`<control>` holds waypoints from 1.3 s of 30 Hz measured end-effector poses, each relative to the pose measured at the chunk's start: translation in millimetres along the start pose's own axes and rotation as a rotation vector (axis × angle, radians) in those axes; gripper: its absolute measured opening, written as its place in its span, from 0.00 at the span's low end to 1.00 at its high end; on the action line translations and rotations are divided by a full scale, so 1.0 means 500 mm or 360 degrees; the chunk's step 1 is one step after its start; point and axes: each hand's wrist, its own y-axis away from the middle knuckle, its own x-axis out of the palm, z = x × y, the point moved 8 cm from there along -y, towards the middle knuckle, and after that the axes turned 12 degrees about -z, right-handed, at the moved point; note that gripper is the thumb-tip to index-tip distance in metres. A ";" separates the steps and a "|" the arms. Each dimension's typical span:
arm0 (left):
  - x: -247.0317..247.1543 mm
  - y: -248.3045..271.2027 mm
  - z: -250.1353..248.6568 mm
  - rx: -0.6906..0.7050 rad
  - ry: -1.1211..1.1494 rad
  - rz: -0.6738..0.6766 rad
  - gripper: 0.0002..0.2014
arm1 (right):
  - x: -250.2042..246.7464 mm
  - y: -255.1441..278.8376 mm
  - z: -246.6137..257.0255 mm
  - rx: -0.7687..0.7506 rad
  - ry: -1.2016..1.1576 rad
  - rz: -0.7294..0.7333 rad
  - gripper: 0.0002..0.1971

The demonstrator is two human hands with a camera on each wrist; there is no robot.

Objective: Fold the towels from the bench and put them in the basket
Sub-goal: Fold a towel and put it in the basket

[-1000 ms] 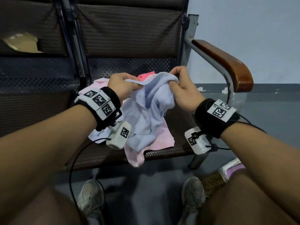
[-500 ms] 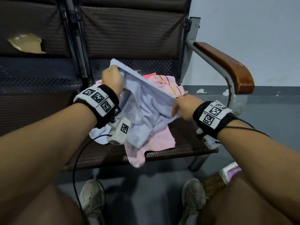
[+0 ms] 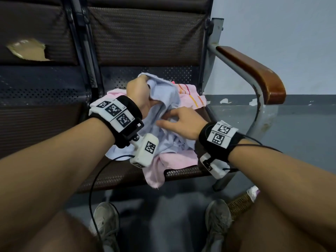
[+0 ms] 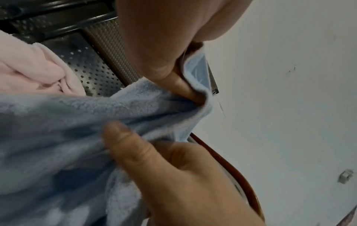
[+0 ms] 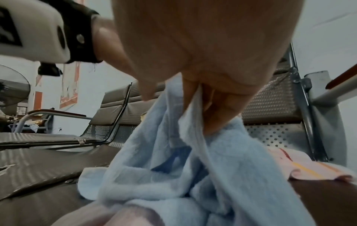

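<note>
Head view: the left hand [image 3: 139, 92] lifts a corner of the blue towel [image 3: 163, 110] over the table [image 3: 116, 177], its grip closed on it; the right hand [image 3: 181, 122] pinches a fold. Pink towels [image 3: 180, 158] lie beneath.

Left wrist: thumb [image 4: 123, 142] clamps blue towel [image 4: 58, 130].

Right wrist: fingers [image 5: 218, 110] pinch the towel [image 5: 193, 175].

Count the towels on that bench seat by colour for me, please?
Blue towel: 1, held up by both hands.
Plain pink towel: 1, under the blue one.
Pink towel with stripes: 1, behind.
Total: 3 towels that I can tell apart.
</note>
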 end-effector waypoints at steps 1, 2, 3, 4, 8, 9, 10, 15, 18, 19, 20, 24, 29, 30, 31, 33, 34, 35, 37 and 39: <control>0.003 0.011 -0.001 -0.0014 0.0008 0.0004 0.12 | 0.015 -0.001 -0.002 0.0010 0.0030 0.0016 0.28; 0.005 0.011 0.003 -0.0039 0.0024 0.0012 0.12 | 0.022 -0.005 -0.006 0.0021 0.0072 -0.0012 0.26; 0.006 0.017 0.002 -0.0065 0.0052 0.0016 0.11 | 0.023 -0.009 -0.010 0.0030 0.0107 -0.0064 0.21; 0.007 0.013 0.003 -0.0087 0.0062 0.0028 0.09 | 0.017 -0.013 -0.013 0.0043 0.0143 -0.0140 0.19; -0.023 -0.040 0.011 -0.0035 -0.0205 -0.0013 0.14 | -0.028 -0.023 -0.034 0.0078 0.0071 -0.0434 0.19; -0.039 -0.057 0.014 -0.0019 -0.0312 -0.0043 0.15 | -0.043 -0.024 -0.039 0.0066 0.0021 -0.0505 0.18; -0.057 -0.073 0.018 -0.0022 -0.0405 -0.0088 0.16 | -0.057 -0.025 -0.046 0.0079 -0.0034 -0.0566 0.17; -0.136 -0.132 0.038 0.0084 -0.1000 -0.0191 0.19 | -0.103 -0.028 -0.088 0.0285 -0.0521 -0.0785 0.19; -0.126 -0.124 0.047 0.0180 -0.0992 -0.0048 0.15 | -0.098 -0.031 -0.086 0.0254 -0.0509 -0.0717 0.21; -0.118 -0.120 0.049 0.0225 -0.0992 0.0024 0.14 | -0.095 -0.032 -0.080 0.0159 -0.0412 -0.0665 0.21; -0.107 -0.116 0.053 0.0261 -0.1028 0.0111 0.12 | -0.093 -0.032 -0.074 0.0057 -0.0310 -0.0618 0.20; -0.102 -0.113 0.044 0.0358 -0.1064 0.0129 0.13 | -0.074 -0.027 -0.086 -0.0197 -0.0004 -0.0345 0.20; -0.143 -0.146 0.021 0.0245 -0.0732 -0.0216 0.15 | -0.013 -0.008 -0.131 -0.0133 0.0324 0.0117 0.26; -0.148 -0.148 0.016 0.0254 -0.0739 -0.0270 0.16 | -0.008 -0.008 -0.133 -0.0126 0.0362 0.0139 0.26; -0.152 -0.150 0.011 0.0288 -0.0787 -0.0321 0.17 | -0.006 -0.007 -0.133 -0.0120 0.0398 0.0141 0.26; -0.154 -0.153 0.014 0.0320 -0.0887 -0.0295 0.19 | -0.010 -0.007 -0.134 -0.0093 0.0468 0.0113 0.26; -0.150 -0.152 0.022 0.0295 -0.0900 -0.0211 0.17 | -0.017 -0.008 -0.137 -0.0063 0.0482 0.0078 0.25; -0.144 -0.152 0.031 0.0268 -0.0935 -0.0117 0.12 | -0.029 -0.011 -0.142 -0.0010 0.0465 0.0013 0.23; -0.143 -0.152 0.041 0.0242 -0.1042 -0.0004 0.09 | -0.062 -0.018 -0.153 0.0100 0.0424 -0.0168 0.21; -0.147 -0.150 0.037 0.0248 -0.1028 -0.0004 0.09 | -0.087 -0.020 -0.156 0.0116 0.0391 -0.0279 0.21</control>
